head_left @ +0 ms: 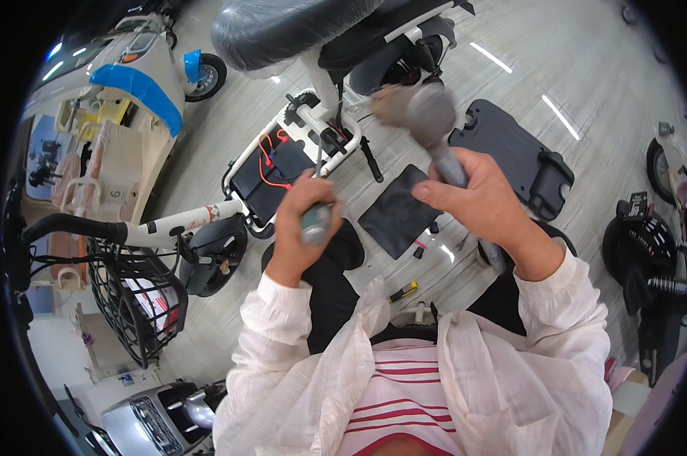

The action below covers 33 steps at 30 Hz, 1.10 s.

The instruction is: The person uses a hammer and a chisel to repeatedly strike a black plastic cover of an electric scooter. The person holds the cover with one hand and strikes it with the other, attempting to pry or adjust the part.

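Note:
My left hand [288, 232] is closed round the green and grey handle of a screwdriver [315, 225]. Its thin shaft points away from me, toward the white frame of an electric scooter [328, 129]; whether the tip touches the frame I cannot tell. A hammer [432, 115] is gripped in my right hand [480, 199], its blurred head raised beyond the hand and right of the screwdriver. Below the screwdriver's far end, the scooter's open floor compartment shows a dark battery [276, 173] and orange wires [264, 152].
A flat black pad [399, 213] and a black plastic cover [514, 156] lie on the floor. Closer to me is a yellow-and-black utility knife [402, 291]. The scooter's wrapped seat [286, 34] and wire basket [138, 300] stick out. Other vehicles stand around, including a white one [142, 76].

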Motion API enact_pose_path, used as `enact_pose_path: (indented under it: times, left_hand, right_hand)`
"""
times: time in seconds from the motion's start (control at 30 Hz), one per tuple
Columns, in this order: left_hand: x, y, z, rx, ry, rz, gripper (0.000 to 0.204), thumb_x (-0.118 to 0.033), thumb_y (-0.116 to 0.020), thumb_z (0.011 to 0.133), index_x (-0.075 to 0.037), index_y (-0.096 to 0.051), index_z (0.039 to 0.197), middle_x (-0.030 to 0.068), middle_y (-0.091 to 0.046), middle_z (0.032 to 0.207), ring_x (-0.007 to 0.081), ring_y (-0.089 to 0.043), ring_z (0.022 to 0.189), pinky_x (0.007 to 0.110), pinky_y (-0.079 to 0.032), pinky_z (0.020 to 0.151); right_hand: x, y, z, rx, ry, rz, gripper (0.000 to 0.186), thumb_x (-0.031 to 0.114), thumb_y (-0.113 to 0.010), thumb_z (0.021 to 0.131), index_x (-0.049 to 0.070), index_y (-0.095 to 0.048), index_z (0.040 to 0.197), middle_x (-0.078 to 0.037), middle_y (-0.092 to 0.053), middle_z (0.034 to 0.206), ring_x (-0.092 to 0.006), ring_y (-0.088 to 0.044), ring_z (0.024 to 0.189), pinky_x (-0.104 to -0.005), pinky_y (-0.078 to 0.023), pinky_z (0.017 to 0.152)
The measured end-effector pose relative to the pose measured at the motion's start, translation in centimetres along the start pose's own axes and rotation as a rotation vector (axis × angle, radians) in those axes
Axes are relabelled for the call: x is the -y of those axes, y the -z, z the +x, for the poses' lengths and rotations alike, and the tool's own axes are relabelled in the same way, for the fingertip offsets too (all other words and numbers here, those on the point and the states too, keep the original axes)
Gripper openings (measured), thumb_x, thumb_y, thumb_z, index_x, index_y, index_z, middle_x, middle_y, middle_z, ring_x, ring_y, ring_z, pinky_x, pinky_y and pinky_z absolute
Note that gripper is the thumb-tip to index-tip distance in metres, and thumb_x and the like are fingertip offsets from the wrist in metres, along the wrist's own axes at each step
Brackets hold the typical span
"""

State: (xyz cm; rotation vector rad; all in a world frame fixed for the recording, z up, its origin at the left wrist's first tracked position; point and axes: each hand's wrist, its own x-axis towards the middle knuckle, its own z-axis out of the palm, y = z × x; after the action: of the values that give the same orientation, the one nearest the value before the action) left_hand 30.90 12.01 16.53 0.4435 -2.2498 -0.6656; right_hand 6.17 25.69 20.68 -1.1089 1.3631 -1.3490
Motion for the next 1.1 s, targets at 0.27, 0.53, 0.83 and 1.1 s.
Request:
enact_pose_path:
  times: [0.27, 0.53, 0.83, 1.1]
  left_hand:
    - [-2.4, -11.1, 11.1, 0.346, -0.05, 0.087, 0.045, -0.008, -0.077, 0.068, -0.004, -0.052, 0.105, 0.0181, -0.064, 0.09, 0.0401, -0.062, 0.082, 0.047, -0.048, 0.072]
    - [2.7, -20.5, 14.7, 0.411, -0.031, -0.001, 0.049, -0.02, -0.074, 0.077, -0.008, -0.053, 0.119, 0.0131, -0.066, 0.092, 0.0344, -0.064, 0.087, 0.044, -0.049, 0.072]
    - [12.7, -28.5, 14.4, 0.717, 0.102, 0.158, 0.05, -0.044, -0.067, 0.084, -0.03, -0.058, 0.132, 0.0004, -0.062, 0.082, 0.0211, -0.064, 0.078, 0.035, -0.045, 0.066]
    - [16.8, -33.0, 13.8, 0.743, 0.185, 0.198, 0.045, -0.042, -0.067, 0.085, -0.027, -0.062, 0.127, 0.0001, -0.061, 0.079, 0.021, -0.065, 0.077, 0.035, -0.047, 0.063]
  right_hand:
    - [-1.2, 3.9, 0.6, -0.242, -0.192, 0.072, 0.04, 0.024, -0.082, 0.076, 0.0, -0.06, 0.1, 0.001, -0.058, 0.079, -0.0046, -0.047, 0.062, -0.0208, -0.037, 0.05]
    - [-5.8, 13.1, 5.1, -0.314, -0.413, 0.215, 0.03, 0.025, -0.071, 0.087, 0.002, -0.054, 0.096, -0.011, -0.062, 0.073, -0.0031, -0.036, 0.037, -0.0198, -0.029, 0.034]
    - [-24.5, 18.2, 10.0, -0.325, -0.482, 0.634, 0.024, 0.025, -0.065, 0.092, 0.004, -0.054, 0.096, -0.01, -0.061, 0.075, -0.003, -0.038, 0.041, -0.0189, -0.029, 0.034]
    - [-30.2, 19.3, 12.6, -0.358, -0.568, 0.723, 0.023, 0.027, -0.063, 0.094, 0.007, -0.052, 0.094, -0.008, -0.059, 0.073, -0.0014, -0.035, 0.041, -0.0173, -0.029, 0.035]
